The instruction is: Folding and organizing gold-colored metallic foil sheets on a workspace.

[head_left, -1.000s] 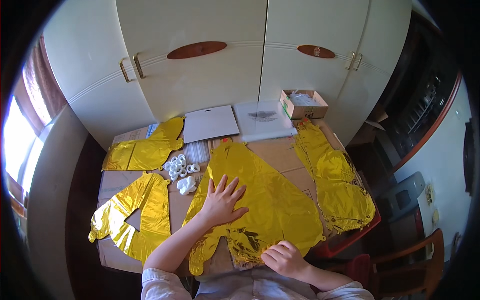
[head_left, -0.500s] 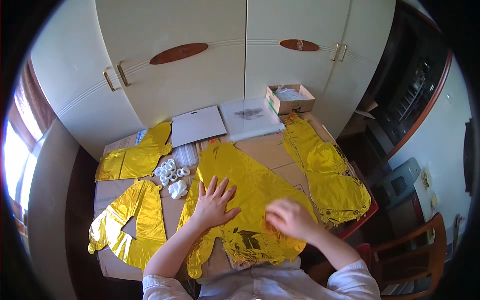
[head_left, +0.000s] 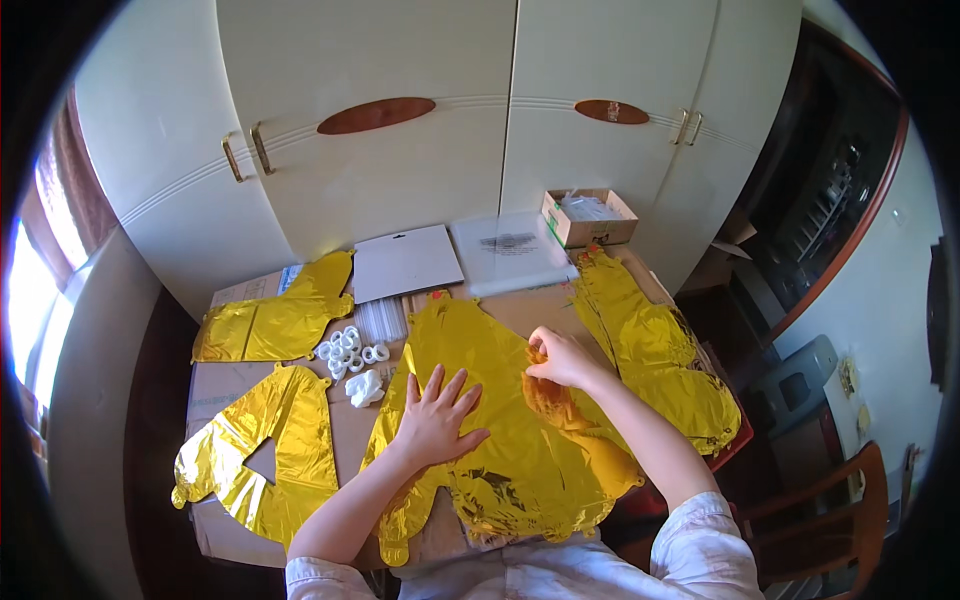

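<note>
A flat, uninflated gold foil balloon [head_left: 485, 390] lies in front of me, seemingly on a stack of others. My left hand [head_left: 437, 418] rests on it, palm down with fingers spread. My right hand [head_left: 560, 358] pinches the right edge of the foil, lifted and folded back so that a duller orange-gold band [head_left: 575, 425] shows below the fingers. To the left lies a gold foil balloon with a triangular hole [head_left: 295, 430]. Behind it is another gold foil piece [head_left: 265, 325]. More gold foil balloons [head_left: 650, 350] lie at the right.
White tape-like rolls [head_left: 340, 348] and a crumpled white wad [head_left: 364, 389] sit left of the middle stack. At the back are a pale flat board [head_left: 408, 262], clear plastic bags [head_left: 510, 255] and an open cardboard box [head_left: 592, 218]. A wooden chair [head_left: 865, 500] stands at the right.
My right hand has moved up and away from me, now holding the balloon's right edge folded back. My left hand stays flat on the foil. The whole view has shifted slightly.
</note>
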Action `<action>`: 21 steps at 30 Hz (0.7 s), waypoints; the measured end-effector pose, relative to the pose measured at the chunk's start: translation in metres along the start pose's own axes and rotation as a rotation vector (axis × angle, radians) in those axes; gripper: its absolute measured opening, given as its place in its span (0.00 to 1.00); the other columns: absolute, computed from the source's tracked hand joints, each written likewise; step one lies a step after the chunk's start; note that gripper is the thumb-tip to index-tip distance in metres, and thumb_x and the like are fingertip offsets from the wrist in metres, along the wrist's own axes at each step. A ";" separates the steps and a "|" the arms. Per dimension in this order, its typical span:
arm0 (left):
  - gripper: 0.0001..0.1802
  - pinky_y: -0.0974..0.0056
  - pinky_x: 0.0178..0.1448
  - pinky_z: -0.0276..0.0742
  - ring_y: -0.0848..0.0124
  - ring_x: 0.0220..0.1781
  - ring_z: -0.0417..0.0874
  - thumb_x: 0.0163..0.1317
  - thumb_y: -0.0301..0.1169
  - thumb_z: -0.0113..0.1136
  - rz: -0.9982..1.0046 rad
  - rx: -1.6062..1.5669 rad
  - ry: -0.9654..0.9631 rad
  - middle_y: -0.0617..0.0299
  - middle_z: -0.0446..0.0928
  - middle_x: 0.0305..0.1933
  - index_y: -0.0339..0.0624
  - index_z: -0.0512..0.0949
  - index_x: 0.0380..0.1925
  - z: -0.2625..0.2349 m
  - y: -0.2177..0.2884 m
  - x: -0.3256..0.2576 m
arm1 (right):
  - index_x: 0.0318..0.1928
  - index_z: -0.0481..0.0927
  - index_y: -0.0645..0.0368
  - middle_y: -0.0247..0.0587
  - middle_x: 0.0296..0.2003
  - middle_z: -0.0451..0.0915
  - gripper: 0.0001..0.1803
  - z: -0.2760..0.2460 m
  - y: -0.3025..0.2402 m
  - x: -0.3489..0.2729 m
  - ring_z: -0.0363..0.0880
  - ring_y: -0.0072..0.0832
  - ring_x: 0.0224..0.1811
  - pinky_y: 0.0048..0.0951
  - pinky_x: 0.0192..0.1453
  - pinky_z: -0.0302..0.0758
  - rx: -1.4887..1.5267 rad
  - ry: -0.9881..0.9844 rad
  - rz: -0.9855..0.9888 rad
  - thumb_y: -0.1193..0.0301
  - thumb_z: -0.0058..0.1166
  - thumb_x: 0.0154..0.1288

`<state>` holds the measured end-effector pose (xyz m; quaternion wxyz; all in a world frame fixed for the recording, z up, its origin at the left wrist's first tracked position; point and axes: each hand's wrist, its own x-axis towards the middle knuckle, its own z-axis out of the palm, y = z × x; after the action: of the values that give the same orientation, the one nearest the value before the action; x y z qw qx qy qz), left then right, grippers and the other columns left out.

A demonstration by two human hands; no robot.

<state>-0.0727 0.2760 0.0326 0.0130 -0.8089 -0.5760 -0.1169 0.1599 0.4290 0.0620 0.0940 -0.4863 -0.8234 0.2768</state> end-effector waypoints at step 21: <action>0.41 0.25 0.70 0.47 0.43 0.76 0.55 0.61 0.65 0.48 -0.016 0.017 -0.025 0.51 0.61 0.74 0.53 0.66 0.68 -0.001 -0.001 -0.001 | 0.38 0.80 0.62 0.35 0.25 0.79 0.21 -0.011 0.011 -0.002 0.74 0.23 0.28 0.25 0.32 0.72 0.256 -0.297 0.132 0.54 0.65 0.61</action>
<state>-0.0744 0.2755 0.0332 0.0117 -0.8055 -0.5836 -0.1021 0.1735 0.4357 0.0653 0.0143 -0.4772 -0.7525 0.4536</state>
